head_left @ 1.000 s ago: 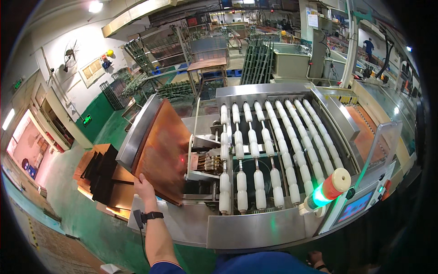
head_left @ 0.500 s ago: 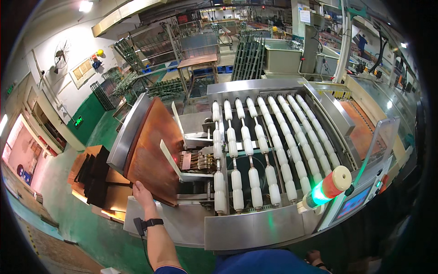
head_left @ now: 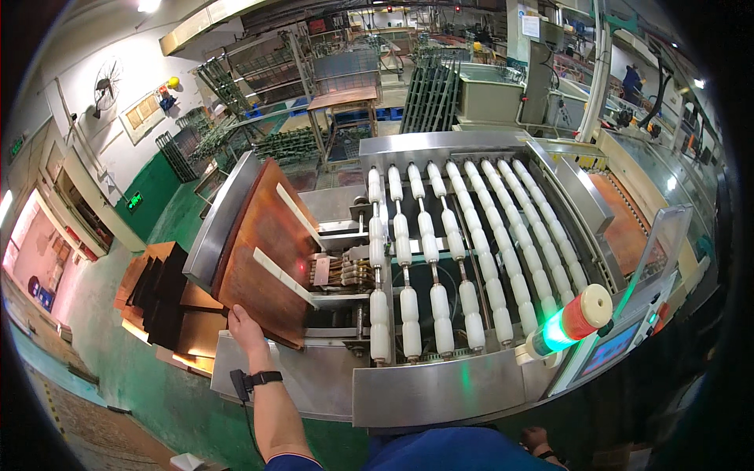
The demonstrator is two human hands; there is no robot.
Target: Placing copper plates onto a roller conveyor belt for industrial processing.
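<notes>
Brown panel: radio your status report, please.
Left hand at lower corner of brown panel; right hand low, apart. Panel tilted by metal backrest. Two white bars across its front.

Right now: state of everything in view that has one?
Copper-coloured sheet: leaning, tilted
White strips: slanted across sheet
Left hand: at sheet's lower edge, grip unclear
Right hand: low in view, grip unclear
White rollers: turning or still, can't tell
Signal light: green section lit
Screen: lit

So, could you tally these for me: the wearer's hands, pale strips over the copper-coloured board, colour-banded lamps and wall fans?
Hands: 2, left hand and right hand
Pale strips: 2
Colour-banded lamp: 1
Wall fan: 1
Total: 6
</notes>
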